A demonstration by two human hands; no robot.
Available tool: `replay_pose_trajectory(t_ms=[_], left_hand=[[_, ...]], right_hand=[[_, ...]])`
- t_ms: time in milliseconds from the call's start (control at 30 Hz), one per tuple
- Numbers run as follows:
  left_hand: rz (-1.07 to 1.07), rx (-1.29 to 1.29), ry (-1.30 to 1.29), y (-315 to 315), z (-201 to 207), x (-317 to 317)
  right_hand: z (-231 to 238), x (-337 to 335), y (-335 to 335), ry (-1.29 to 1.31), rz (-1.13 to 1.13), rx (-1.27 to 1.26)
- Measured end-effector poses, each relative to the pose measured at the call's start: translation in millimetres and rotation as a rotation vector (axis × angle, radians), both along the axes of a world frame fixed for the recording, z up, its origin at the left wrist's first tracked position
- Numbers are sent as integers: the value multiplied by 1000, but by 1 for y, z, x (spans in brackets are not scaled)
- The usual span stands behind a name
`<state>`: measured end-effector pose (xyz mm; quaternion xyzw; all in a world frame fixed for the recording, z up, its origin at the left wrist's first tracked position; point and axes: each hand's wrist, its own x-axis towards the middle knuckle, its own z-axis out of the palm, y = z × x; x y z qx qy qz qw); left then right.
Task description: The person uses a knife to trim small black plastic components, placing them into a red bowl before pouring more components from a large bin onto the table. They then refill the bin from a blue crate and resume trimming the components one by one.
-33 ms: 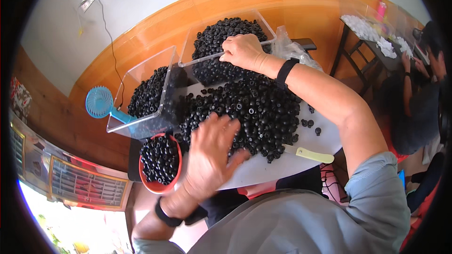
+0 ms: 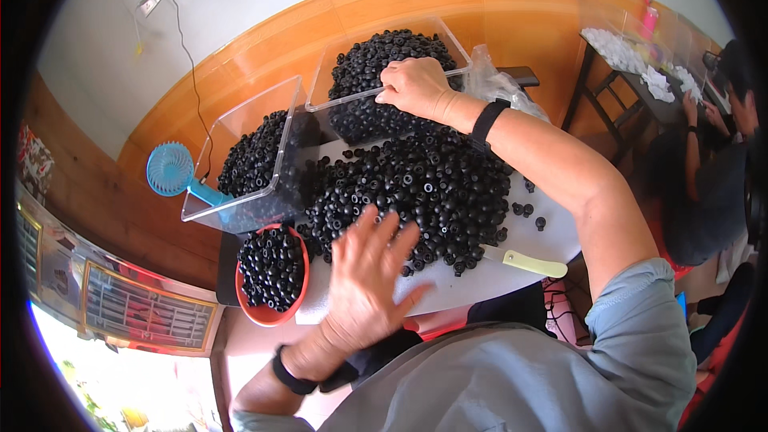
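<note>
My left hand [image 2: 370, 284] is open, fingers spread, over the near edge of the pile of small black rounded plastic parts [image 2: 408, 192]; nothing shows in it. At the far side, my right hand [image 2: 418, 88] is closed on the front rim of a clear plastic bin [image 2: 346, 102], its fingertips partly hidden. That bin holds a heap of the same black parts. Left of the pile stands a second clear bin [image 2: 240, 128], also with black parts inside. An orange bowl [image 2: 268, 318] full of them sits to the left of my left hand.
A knife with a pale green handle [image 2: 534, 264] lies at the table's [image 2: 552, 228] right front. A blue handheld fan [image 2: 170, 168] leans at the left bin. Clear plastic bags [image 2: 500, 84] lie behind my right wrist. Another person [image 2: 696, 160] sits by a dark side table [image 2: 632, 72] at right.
My left hand has shifted slightly right and toward me, off the pile's near edge, with its fingers spreading wider. My right hand stays at the bin's rim.
</note>
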<state>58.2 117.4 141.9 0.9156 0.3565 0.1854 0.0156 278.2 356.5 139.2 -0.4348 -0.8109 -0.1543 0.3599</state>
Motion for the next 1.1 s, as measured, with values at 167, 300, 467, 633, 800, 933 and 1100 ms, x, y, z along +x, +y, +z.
replay_pose_trajectory(t_ms=[167,300,467,633,800,933,1100], left_hand=[[90,59,-54,-21,-75,-20],[105,120,-65,-21,-87,-20],[117,106,-78,-23,-90,-18],[142,96,-75,-24,-89,-18],[145,78,-67,-22,-87,-19],[145,81,-64,-20,-87,-18],[145,84,-103,-19,-90,-18]], right_hand=[[5,-12,-2,0,51,25],[5,-10,-10,3,70,4],[4,-12,-20,-10,69,11],[6,-14,-29,-16,98,18],[7,-14,-31,8,127,4],[5,-12,-31,30,161,67],[8,-13,-28,6,122,5]])
